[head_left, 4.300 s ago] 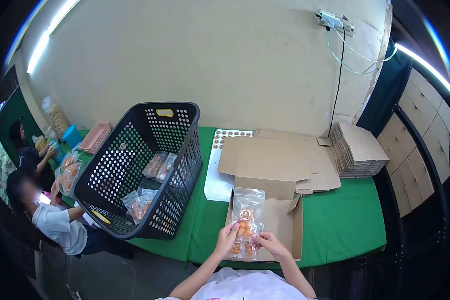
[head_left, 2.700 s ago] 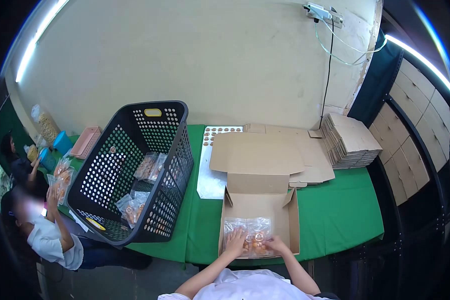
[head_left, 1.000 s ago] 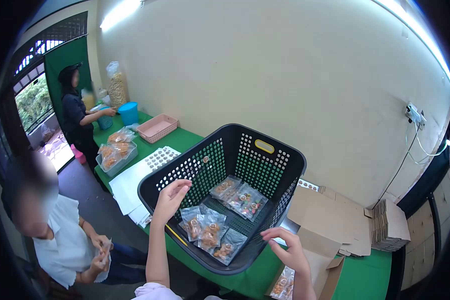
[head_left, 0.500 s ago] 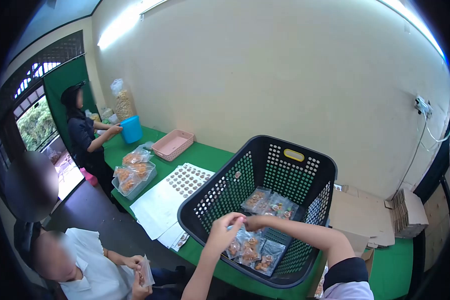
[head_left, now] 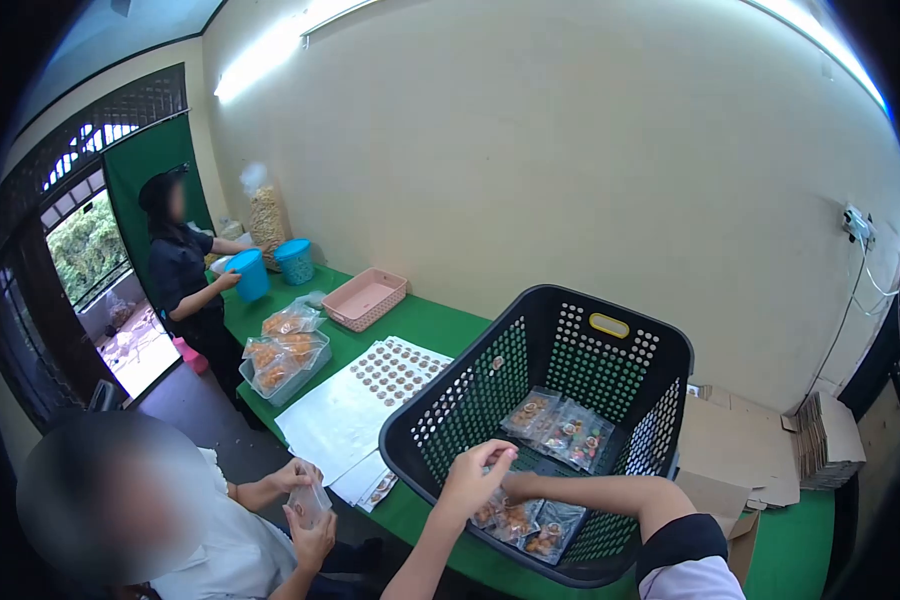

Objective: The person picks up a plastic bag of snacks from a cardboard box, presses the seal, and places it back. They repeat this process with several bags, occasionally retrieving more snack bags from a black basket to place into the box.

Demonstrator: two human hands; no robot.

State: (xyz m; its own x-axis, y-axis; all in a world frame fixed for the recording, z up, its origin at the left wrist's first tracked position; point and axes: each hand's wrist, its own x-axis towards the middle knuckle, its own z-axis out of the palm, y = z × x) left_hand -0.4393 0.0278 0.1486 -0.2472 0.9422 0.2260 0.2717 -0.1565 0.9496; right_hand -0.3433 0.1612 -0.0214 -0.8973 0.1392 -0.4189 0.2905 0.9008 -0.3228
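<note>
Snack packets [head_left: 532, 522] are lying in the basket [head_left: 450, 400]. The left hand [head_left: 480, 478] is hovering curled over them, grip unclear, right hand hiding beneath. Lifting one by its edge seems wisest.

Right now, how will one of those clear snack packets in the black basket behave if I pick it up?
Probably floppy: the snack packets are thin clear film lying slumped across each other. Likely light, each holding only a few small orange pieces. The glossy film may be slippery.
</note>
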